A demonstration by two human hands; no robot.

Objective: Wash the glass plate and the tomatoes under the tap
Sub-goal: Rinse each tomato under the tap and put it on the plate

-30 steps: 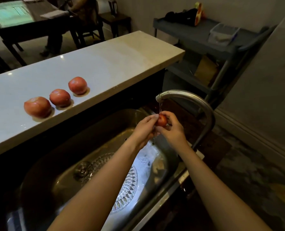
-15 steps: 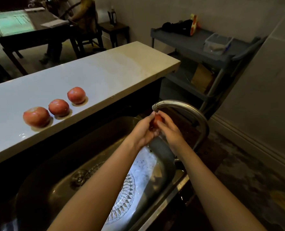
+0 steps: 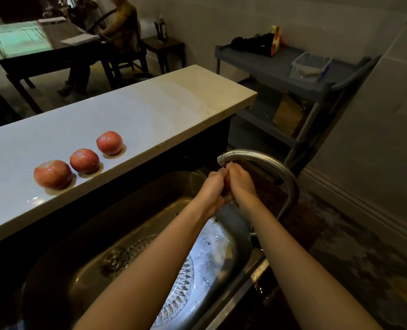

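Left hand and right hand are pressed together directly beneath the tap outlet, both closed around a small tomato — only a sliver of red shows between the palms. Whether water is running cannot be confirmed at this moment.

Below the hands, the glass plate lies flat in the sink, its patterned rim visible beside the drain and partly hidden by the left forearm. Three larger tomatoes sit in a row on the counter, near its front edge, each on a wet patch; they appear already rinsed, though that is a judgement.

Risks noted: the held tomato is small and wet, and a slack grip could drop it onto the glass plate below. The three fruits on the counter are round, on a wet surface and close to the edge above the sink — a knock could roll them off. The plate's washing status cannot be determined.

Change from half a second ago: the hands have closed more fully over the tomato, which was plainly visible between the fingertips then. The three tomatoes on the counter have not moved.
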